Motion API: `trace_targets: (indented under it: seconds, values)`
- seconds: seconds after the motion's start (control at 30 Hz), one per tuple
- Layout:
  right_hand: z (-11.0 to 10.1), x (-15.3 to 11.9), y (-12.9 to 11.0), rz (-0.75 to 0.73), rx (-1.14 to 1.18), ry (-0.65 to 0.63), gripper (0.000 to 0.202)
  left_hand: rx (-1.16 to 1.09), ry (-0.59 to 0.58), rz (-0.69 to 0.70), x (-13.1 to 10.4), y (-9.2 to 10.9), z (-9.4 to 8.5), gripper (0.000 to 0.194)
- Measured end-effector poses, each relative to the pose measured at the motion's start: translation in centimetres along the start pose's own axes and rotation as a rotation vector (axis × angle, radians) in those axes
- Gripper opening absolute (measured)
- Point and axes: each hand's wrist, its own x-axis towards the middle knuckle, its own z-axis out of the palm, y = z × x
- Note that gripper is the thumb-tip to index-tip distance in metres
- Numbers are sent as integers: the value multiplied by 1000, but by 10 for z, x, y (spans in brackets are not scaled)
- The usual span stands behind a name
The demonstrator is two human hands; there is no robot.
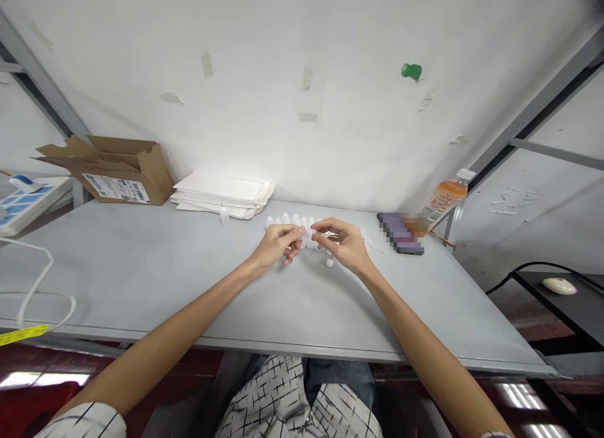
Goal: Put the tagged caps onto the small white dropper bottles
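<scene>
In the head view, my left hand (277, 244) and my right hand (346, 240) meet near the middle of the grey table. The left thumb and index finger pinch a small translucent white piece. Its kind cannot be made out. My right hand's fingertips are pressed together close to that piece, and what they hold is too small to name. Several small translucent white containers (285, 218) stand in a cluster just behind and between the hands. A small round white piece (329, 262) lies below the right hand. Small white pieces (369, 241) lie partly hidden beyond the right wrist.
White flat envelopes (221, 192) are stacked at the back, beside an open cardboard box (125, 174). At the right stand a drink bottle (446, 199) and a phone-like flat object (401, 233), partly blurred. A white cable (35, 287) loops at the table's left.
</scene>
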Motion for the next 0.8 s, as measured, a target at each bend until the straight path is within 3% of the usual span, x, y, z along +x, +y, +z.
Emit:
trace_targets:
  seconds: [0.2, 0.43, 0.8]
  values:
    - [0, -1, -5, 36, -8, -7, 20, -31, -23, 47, -1, 0, -2, 31]
    - [-3, 0, -3, 100, -35, -68, 25, 44, -50, 83, -1, -3, -4, 40]
    - [4, -3, -6, 133, 273, -135, 31, 347, -37, 256, -5, 1, -6, 33]
